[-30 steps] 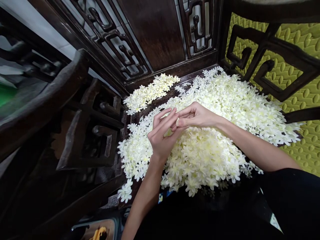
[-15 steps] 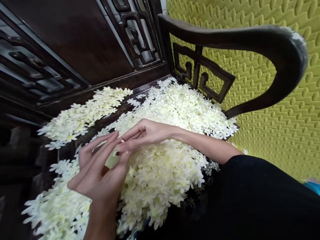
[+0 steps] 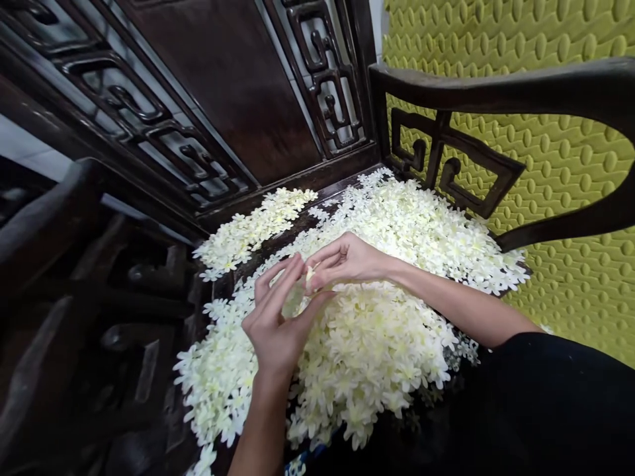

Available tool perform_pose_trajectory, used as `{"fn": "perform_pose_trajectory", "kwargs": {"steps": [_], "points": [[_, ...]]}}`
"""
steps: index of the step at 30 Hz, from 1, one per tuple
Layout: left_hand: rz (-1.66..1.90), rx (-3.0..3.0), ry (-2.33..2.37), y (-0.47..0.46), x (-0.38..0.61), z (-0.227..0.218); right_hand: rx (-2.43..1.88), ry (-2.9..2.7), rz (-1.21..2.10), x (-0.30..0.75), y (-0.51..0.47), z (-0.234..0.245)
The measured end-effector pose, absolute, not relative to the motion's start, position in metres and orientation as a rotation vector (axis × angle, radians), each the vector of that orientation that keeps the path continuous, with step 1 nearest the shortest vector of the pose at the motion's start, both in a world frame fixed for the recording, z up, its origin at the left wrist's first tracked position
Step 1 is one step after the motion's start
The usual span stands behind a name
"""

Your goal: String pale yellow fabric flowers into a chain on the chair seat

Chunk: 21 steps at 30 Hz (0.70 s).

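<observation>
My right hand (image 3: 347, 261) is closed in a pinch, with a small pale-yellow flower (image 3: 310, 272) showing at its fingertips; its exact shape is too small to make out. Facing it, my left hand (image 3: 278, 311) has its thumb spread from its fingers, and nothing shows between them. The fingertips of both hands are close together. Beneath them lies a thick heap of white and cream artificial-looking flowers (image 3: 372, 344), which spreads back over a dark wooden seat (image 3: 270, 246).
A carved dark wooden backrest (image 3: 223, 86) rises behind the flowers. To the right curves an openwork armrest (image 3: 476, 92) in front of a yellow embossed mat (image 3: 570, 284). Another dark wooden armrest (image 3: 74, 198) stands at left. A separate strip of flowers (image 3: 253, 228) lies by the backrest.
The view has turned left, so everything sits further right. My left thumb and fingers have parted, and the pale piece in my right fingertips shows more clearly.
</observation>
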<state>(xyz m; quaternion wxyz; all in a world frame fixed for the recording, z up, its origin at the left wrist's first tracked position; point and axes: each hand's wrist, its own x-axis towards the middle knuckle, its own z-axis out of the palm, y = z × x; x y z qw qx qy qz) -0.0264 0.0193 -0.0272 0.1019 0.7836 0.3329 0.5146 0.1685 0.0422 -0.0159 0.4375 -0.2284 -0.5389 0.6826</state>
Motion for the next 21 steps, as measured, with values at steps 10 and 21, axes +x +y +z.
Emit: {"fn": "perform_pose_trajectory", "kwargs": {"steps": [10, 21], "points": [[1.596, 2.349, 0.944, 0.014, -0.019, -0.021, -0.53, -1.485, 1.802, 0.172, 0.039, -0.009], [1.589, 2.25, 0.931, 0.019, -0.023, -0.021, -0.652, -1.467, 1.669, 0.172, 0.035, -0.002]]}}
